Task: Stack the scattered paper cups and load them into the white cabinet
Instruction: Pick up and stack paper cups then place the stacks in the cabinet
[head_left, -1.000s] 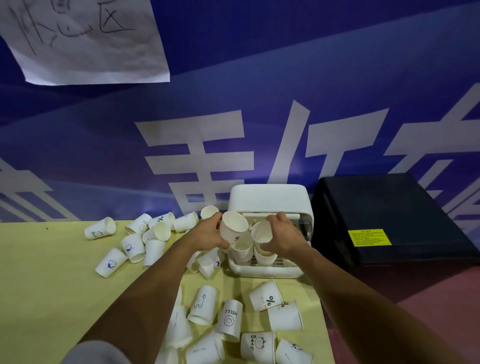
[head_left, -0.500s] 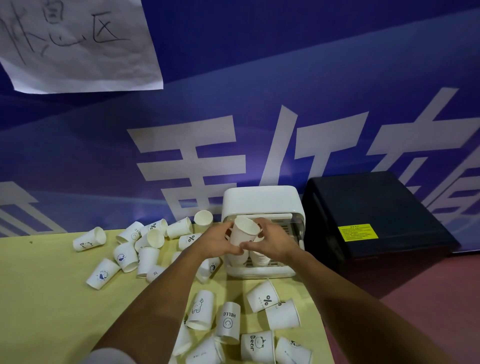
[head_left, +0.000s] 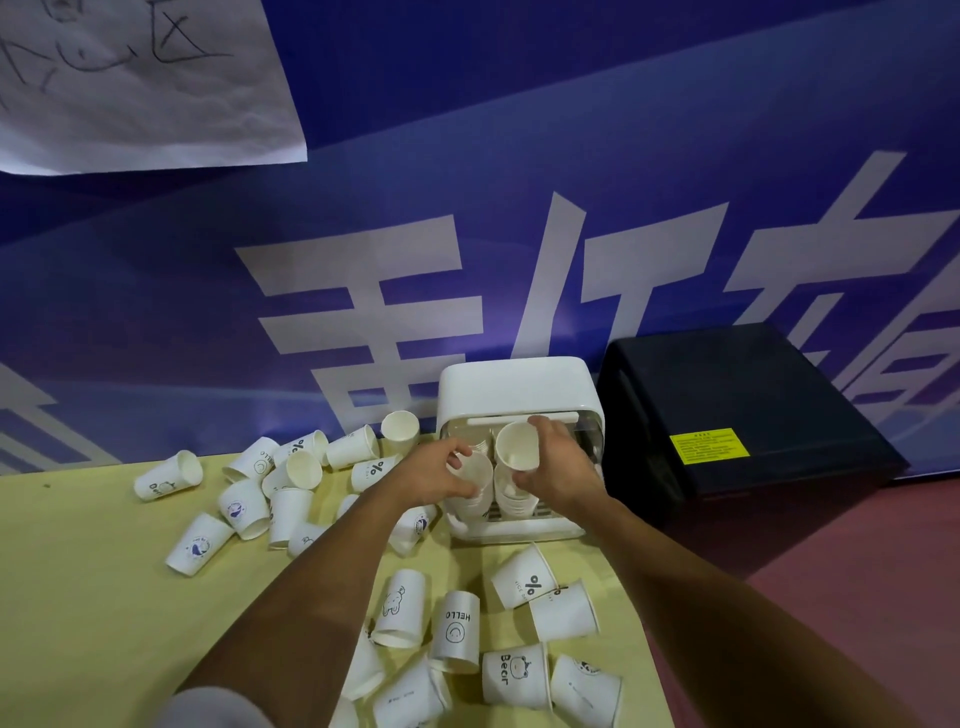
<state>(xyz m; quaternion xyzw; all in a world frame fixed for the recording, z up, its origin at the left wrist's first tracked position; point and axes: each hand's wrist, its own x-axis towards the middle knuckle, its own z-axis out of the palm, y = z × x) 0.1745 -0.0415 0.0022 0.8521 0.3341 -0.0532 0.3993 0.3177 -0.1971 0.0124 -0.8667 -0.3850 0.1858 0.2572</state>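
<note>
The small white cabinet stands open at the back of the yellow table. Inside it stand stacks of white paper cups. My left hand grips the left stack near its top. My right hand holds a tilted cup on top of the right stack. Several loose printed cups lie scattered on the table, one group at the back left and another in front of the cabinet.
A black box with a yellow label stands right of the cabinet. A blue banner with white characters covers the wall behind. A paper sheet hangs at top left. The table's right edge runs near the front cups, with reddish floor beyond.
Both hands have moved with their cups from in front of the cabinet down onto the stacks inside. The head camera has shifted slightly.
</note>
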